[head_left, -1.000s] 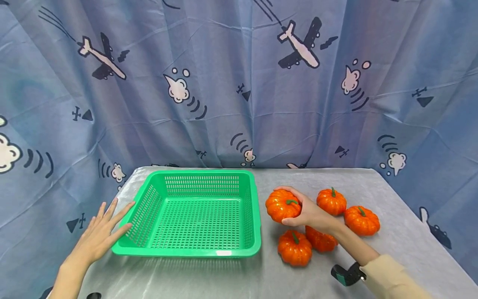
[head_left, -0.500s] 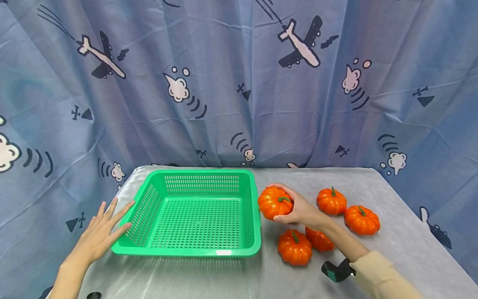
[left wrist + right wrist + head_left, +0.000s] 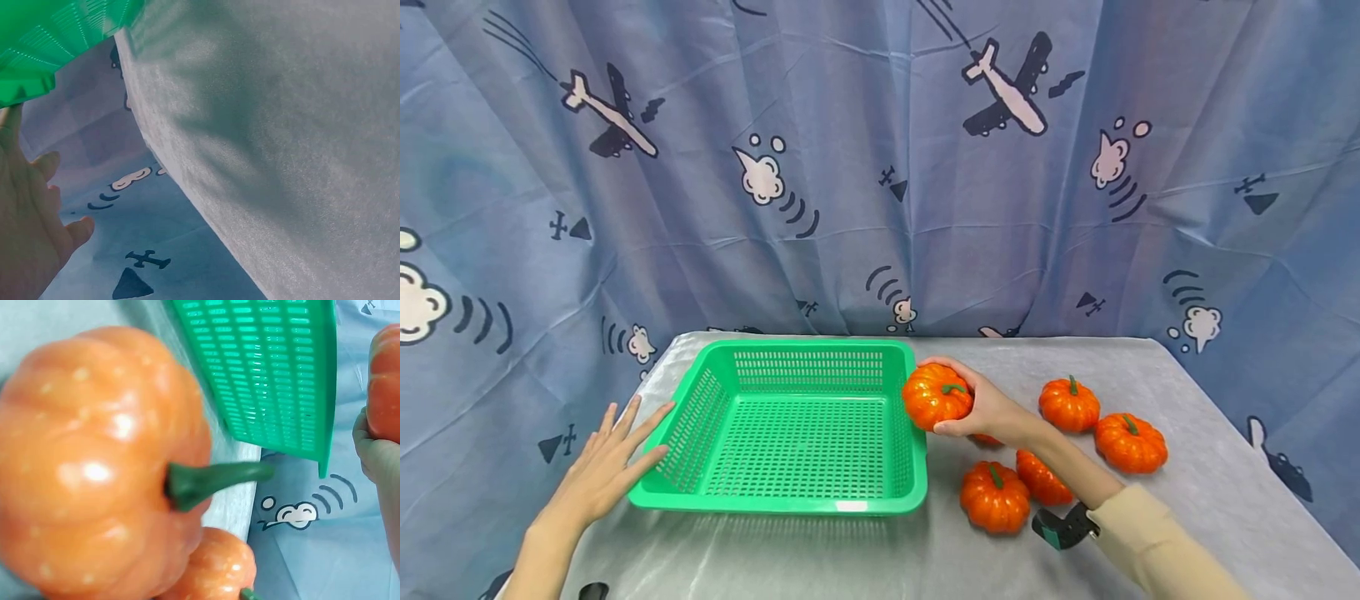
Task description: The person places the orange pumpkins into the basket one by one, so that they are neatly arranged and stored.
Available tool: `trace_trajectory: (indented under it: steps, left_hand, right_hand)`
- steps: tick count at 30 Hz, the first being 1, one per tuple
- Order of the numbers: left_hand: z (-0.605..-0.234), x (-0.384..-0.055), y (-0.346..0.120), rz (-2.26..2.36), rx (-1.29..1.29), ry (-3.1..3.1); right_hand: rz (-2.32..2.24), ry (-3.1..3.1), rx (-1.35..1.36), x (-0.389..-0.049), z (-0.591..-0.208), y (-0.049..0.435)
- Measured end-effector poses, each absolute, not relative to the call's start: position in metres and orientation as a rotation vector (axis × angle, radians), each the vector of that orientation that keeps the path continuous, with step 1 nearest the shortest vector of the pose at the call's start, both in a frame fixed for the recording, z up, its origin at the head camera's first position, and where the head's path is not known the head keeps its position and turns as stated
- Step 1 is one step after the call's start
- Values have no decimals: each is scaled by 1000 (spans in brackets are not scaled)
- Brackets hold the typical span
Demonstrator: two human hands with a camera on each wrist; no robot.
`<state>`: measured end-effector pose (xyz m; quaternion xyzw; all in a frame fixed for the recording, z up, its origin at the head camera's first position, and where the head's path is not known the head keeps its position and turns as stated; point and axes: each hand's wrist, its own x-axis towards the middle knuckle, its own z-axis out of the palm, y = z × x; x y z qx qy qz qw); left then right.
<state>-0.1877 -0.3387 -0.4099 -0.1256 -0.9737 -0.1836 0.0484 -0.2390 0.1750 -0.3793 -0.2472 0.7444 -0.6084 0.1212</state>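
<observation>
My right hand (image 3: pixel 988 407) grips a small orange pumpkin (image 3: pixel 934 397) with a green stem, thumb on the near side and fingers over the far side. In the head view the pumpkin overlaps the right rim of a green plastic basket (image 3: pixel 737 504). The right wrist view shows that pumpkin (image 3: pixel 384 394) at its right edge. My left hand (image 3: pixel 597 477) is at the basket's left rim with its fingers spread. In the left wrist view, a fingertip of the left hand (image 3: pixel 28 219) meets the underside of the basket rim (image 3: pixel 25 87).
Several more pumpkins lie right of the basket: two at the back right (image 3: pixel 1069 405) (image 3: pixel 1131 443), one in front (image 3: pixel 995 497), one partly under the forearm (image 3: pixel 1043 479), and another mostly hidden behind the hand. A grey cloth covers the table (image 3: pixel 1210 508); a blue patterned curtain (image 3: pixel 850 208) hangs behind.
My right hand has carried the pumpkin leftward and slightly up to the basket's right rim, uncovering part of another pumpkin behind. The left hand keeps its place.
</observation>
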Motion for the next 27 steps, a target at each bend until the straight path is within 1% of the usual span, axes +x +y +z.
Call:
trace_trajectory:
  steps: [7,27]
  left_hand:
    - [-410,-187,-339,-573,-379,-2972]
    - [-408,-187,-339,-556,-378,-2964]
  right_hand:
    - [-1726,2174,-731,-245,-373,163]
    - [-1782,2086,-838,-259,-368,136]
